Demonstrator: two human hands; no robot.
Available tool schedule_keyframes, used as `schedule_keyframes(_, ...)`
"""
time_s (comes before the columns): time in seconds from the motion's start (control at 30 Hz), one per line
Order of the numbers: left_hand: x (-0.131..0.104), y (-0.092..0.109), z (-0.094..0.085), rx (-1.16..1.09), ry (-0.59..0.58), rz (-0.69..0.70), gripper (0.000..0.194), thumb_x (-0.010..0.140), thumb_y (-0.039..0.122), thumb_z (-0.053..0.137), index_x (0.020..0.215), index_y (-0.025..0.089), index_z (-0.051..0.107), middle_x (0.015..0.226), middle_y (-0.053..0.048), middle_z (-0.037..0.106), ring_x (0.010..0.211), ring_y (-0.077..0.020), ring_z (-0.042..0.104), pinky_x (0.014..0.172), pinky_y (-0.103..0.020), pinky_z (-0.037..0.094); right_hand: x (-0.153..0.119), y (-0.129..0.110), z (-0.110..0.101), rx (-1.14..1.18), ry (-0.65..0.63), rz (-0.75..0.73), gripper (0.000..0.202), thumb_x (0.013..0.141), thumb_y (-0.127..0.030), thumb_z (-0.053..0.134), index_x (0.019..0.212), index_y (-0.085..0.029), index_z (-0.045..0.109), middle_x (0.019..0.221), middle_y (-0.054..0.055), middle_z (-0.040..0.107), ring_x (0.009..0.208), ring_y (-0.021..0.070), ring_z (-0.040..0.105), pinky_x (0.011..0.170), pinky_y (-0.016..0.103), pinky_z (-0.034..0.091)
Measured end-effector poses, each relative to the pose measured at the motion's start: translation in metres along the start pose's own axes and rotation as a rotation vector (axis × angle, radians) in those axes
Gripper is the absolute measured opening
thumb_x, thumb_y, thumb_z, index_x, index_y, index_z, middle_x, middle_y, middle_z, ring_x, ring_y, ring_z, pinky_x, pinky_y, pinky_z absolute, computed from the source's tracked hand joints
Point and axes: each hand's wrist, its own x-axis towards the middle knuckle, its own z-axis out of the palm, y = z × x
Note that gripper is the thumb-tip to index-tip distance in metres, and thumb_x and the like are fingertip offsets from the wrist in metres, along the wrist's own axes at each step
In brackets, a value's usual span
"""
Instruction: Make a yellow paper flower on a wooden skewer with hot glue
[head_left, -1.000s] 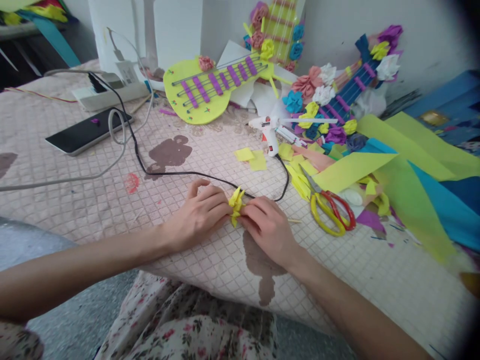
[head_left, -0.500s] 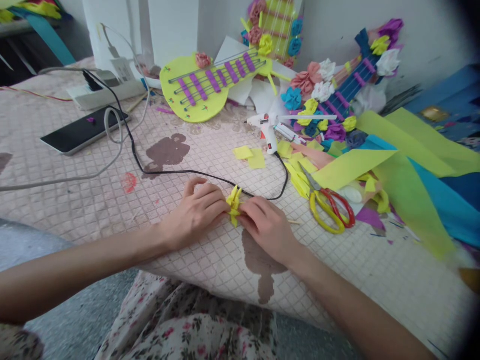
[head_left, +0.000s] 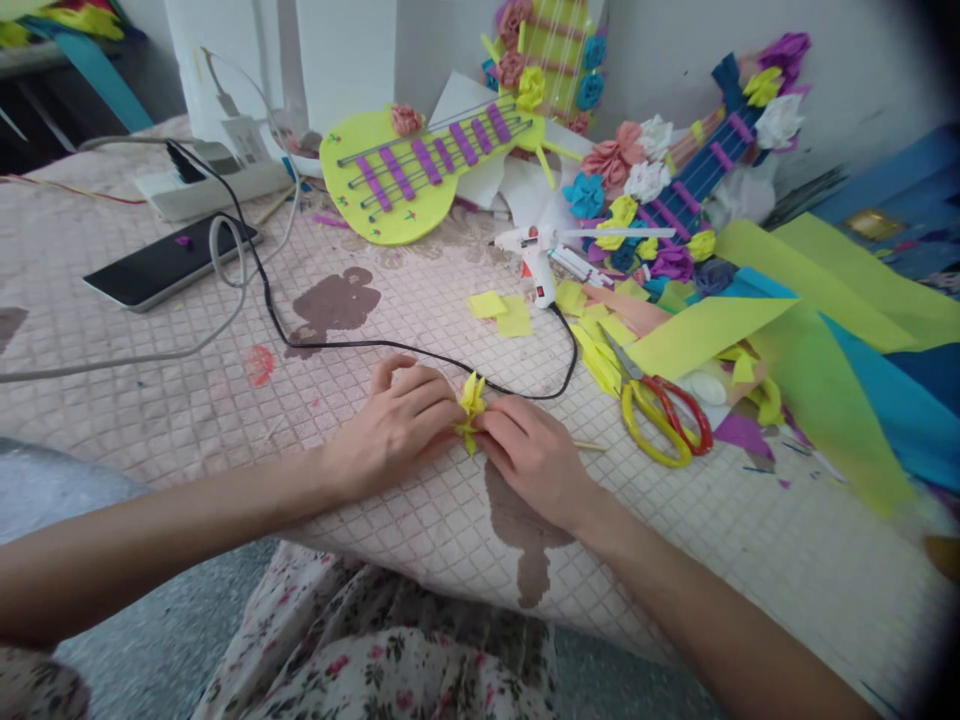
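Note:
A small yellow paper flower (head_left: 472, 398) with pointed petals is pinched between my two hands, just above the quilted cloth. My left hand (head_left: 401, 420) has its fingertips closed on the flower's left side. From the right, my right hand (head_left: 536, 455) grips its other edge; the fingertips of both hands are partly hidden. A thin wooden stick (head_left: 590, 445) lies on the cloth and passes out of sight behind my right hand. Close beyond the flower runs the black cord of a white glue gun (head_left: 538, 265).
Scissors (head_left: 660, 420) with red and yellow handles lie to the right, beside coloured paper strips (head_left: 712, 340). Two yellow paper squares (head_left: 501, 312) are ahead. A yellow paper guitar (head_left: 390, 190) and a blue flowered one (head_left: 697, 190) stand behind. A black phone (head_left: 165, 262) lies left near cables.
The yellow flower has turned slightly and shifted a little to the right between my fingers. Both hands keep nearly the same place.

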Motion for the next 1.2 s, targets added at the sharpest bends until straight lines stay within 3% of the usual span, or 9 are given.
schedule_keyframes(0.33, 0.003, 0.0048, -0.0022, 0.02, -0.021, 0.017, 0.022, 0.097, 0.024, 0.039, 0.09, 0.017, 0.058, 0.088, -0.002, 0.061, 0.091, -0.017, 0.05, 0.095, -0.045, 0.028, -0.004, 0.0003, 0.0014, 0.072, 0.0, 0.038, 0.011, 0.091, -0.019, 0.045, 0.093, -0.016, 0.056, 0.09, 0.008, 0.058, 0.086, 0.018, 0.054, 0.078, 0.032, 0.049)
schedule_keyframes(0.87, -0.0004, 0.0005, 0.0048, -0.04, -0.007, -0.001, 0.007, 0.091, 0.022, 0.05, 0.09, 0.019, 0.056, 0.087, -0.002, 0.062, 0.09, -0.0176, 0.052, 0.094, -0.042, 0.03, -0.0064, -0.0001, -0.0001, 0.264, -0.037, 0.185, 0.008, 0.086, -0.018, 0.052, 0.093, -0.02, 0.049, 0.087, 0.004, 0.057, 0.084, 0.017, 0.054, 0.075, 0.032, 0.048)
schedule_keyframes(1.2, 0.0021, 0.002, 0.0035, -0.047, 0.001, 0.036, 0.009, 0.092, 0.016, 0.045, 0.088, 0.018, 0.053, 0.087, -0.002, 0.063, 0.088, -0.0156, 0.053, 0.092, -0.041, 0.031, -0.0068, -0.0015, -0.0012, 0.204, -0.062, 0.198, 0.007, 0.084, -0.016, 0.053, 0.088, -0.02, 0.048, 0.086, 0.004, 0.056, 0.084, 0.0191, 0.053, 0.073, 0.034, 0.047)
